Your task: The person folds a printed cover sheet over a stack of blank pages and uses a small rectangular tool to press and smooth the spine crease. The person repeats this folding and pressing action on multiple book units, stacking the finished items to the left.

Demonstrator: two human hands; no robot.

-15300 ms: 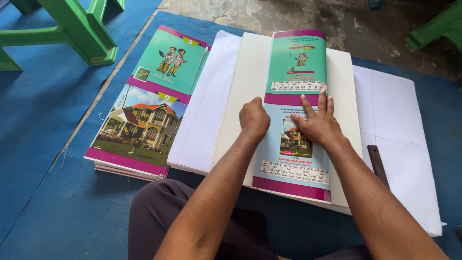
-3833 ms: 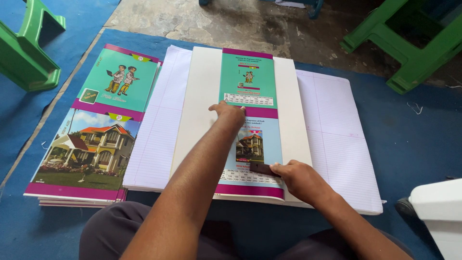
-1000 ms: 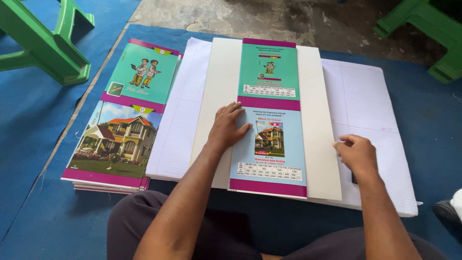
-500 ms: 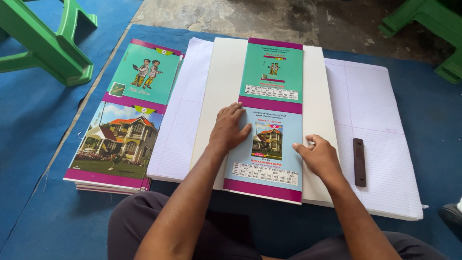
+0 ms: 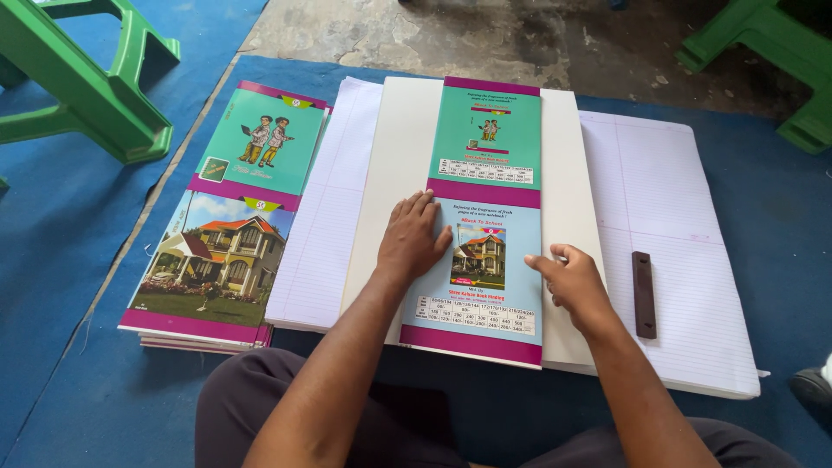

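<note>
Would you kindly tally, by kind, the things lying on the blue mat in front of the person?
Printed cover sheet under both hands: 1
Stack of printed covers at the left: 1
White board: 1
Ruled paper sheets: 1 pile
Dark brown bar: 1
Total: 5

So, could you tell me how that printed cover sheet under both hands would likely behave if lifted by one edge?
The printed cover sheet looks thin and lies flat, so it would probably flop. Its glossy-looking face may slide on the white board. It seems light.
</note>
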